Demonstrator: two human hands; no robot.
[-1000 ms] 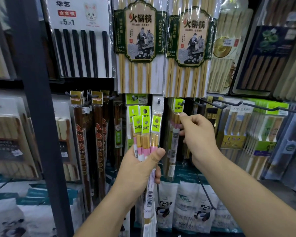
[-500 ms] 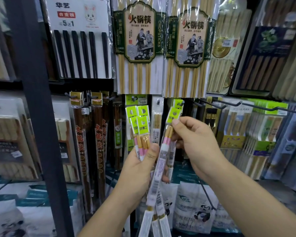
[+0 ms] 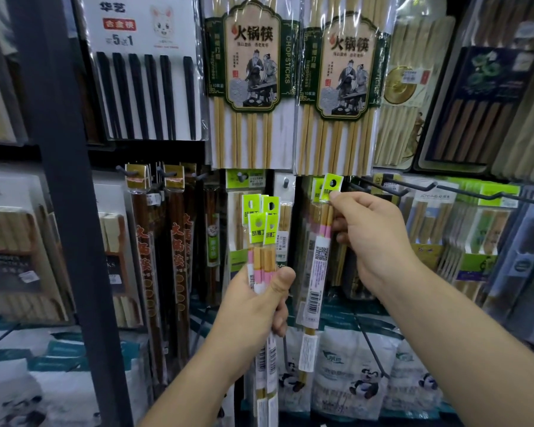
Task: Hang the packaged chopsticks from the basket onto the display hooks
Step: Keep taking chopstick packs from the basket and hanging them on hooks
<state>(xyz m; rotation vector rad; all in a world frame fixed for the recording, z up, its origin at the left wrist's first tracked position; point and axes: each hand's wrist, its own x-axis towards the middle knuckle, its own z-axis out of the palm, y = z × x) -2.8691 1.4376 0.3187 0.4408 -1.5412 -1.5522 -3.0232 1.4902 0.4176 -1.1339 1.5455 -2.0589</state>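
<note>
Bundle of packs (image 3: 261,238): at 6 o'clock of the view, upright in the left hand (image 3: 253,306); four green header cards fanned at the top, pink-and-tan sticks below, barcoded ends hanging out under the fist.
Left hand: curled round the bundle's middle, thumb pressed across the front.
Single pack (image 3: 318,266): at 3 o'clock of the bundle, near it but apart; hangs from the right hand (image 3: 373,238), lower end tilted toward 7 o'clock, QR and barcode labels facing out.
Right hand: pinches the single pack just under its green header (image 3: 333,184), thumb tip on the card's lower edge, remaining fingers curled behind the sticks.
Green header: raised at 12 o'clock of the thumb, punched hole showing dark; cannot tell whether a hook passes through.
Hung pack (image 3: 317,189): same green card, just at 9 o'clock of the held header, partly behind it.
Bare hooks (image 3: 420,188): dark wire, at 3 o'clock of the held header, jutting outward.
Hot-pot packs (image 3: 250,72): two large sets of pale sticks at 12 o'clock.
Black chopsticks (image 3: 145,94): on a white card at 11 o'clock.
Shelf post (image 3: 71,211): dark upright at 9 o'clock.
Panda bags (image 3: 361,380): at 5 o'clock, below both hands.
</note>
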